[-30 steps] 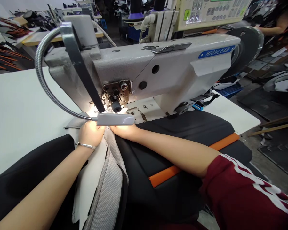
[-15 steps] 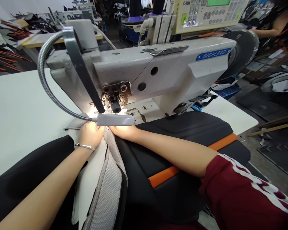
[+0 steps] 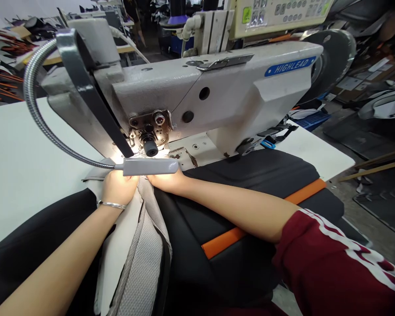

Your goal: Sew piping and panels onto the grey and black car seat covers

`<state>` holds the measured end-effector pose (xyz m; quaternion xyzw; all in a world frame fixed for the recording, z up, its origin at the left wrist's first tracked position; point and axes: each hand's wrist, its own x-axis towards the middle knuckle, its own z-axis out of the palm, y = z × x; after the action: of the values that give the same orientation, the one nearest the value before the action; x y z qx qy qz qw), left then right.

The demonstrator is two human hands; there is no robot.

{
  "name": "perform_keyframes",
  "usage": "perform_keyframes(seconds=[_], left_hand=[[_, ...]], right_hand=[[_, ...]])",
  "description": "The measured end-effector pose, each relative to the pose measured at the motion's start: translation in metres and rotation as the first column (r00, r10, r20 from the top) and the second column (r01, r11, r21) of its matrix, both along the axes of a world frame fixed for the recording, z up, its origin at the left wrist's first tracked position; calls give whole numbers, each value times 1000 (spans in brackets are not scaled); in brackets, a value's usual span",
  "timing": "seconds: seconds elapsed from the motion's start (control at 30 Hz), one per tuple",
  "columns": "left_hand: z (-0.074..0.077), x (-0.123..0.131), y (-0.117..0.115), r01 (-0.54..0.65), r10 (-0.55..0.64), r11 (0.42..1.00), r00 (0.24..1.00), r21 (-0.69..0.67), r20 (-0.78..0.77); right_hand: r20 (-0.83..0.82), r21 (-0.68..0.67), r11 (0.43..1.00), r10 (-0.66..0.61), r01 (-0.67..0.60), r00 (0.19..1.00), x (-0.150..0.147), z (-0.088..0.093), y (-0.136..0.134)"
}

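Observation:
Under the head of a sewing machine (image 3: 171, 87), both hands meet a piece of light grey mesh fabric with pale backing (image 3: 141, 250). My left hand (image 3: 118, 188), with a silver bracelet at its wrist, is bunched closed at the fabric's upper end. From the right, my right hand (image 3: 166, 181) reaches to the same end; its fingers are mostly hidden behind the lamp. A grey lamp bar (image 3: 149, 166) on a flexible metal neck covers the needle area. Black fabric with orange strips (image 3: 224, 243) lies beneath my right forearm and joins the grey piece.
The white table (image 3: 13, 145) extends left and right of the machine. A control panel (image 3: 283, 15) stands above it, and the handwheel (image 3: 339, 66) is at the right end. Piles of dark and orange pieces (image 3: 3, 83) lie at the back left. Behind, a person (image 3: 133, 17) stands far off.
The view has shifted slightly, so the machine head and lamp appear further left and tilted. Both hands stay at the fabric under the lamp, with little movement of their own visible.

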<state>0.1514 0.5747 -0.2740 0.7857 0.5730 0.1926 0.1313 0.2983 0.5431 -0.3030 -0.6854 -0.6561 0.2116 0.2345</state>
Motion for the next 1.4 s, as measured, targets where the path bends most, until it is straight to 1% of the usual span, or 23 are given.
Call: perform_keyframes(seconds=[0.3,0.53,0.73,0.93,1.07,1.27,1.4], left_hand=[[-1,1,-1,-31,31,999,999,-14,12],[-3,-1,0,-15,15,1000,999,-11,28],[-2,0,0,-29,29,1000,999,-11,15],[-4,-1,0,-25,24,1000,999,0,45],[-4,-2,1,-2,2,1000,997,11,72],[0,-2,0,41,-40,999,996,-23,77],[1,-3,0,27,-25,998,999,-63,20]], right_hand=[[-16,1,1000,-10,10,1000,0,1,-1],[-25,-13,1000,-13,12,1000,0,1,-1],[-53,-10,1000,-17,17,998,1,1,0],[-60,-18,1000,-22,21,998,0,2,-1],[-62,-9,1000,-25,25,998,-1,2,-1],[-86,27,1000,8,-5,996,1,0,-2],[-86,39,998,44,-40,995,1,0,-2]])
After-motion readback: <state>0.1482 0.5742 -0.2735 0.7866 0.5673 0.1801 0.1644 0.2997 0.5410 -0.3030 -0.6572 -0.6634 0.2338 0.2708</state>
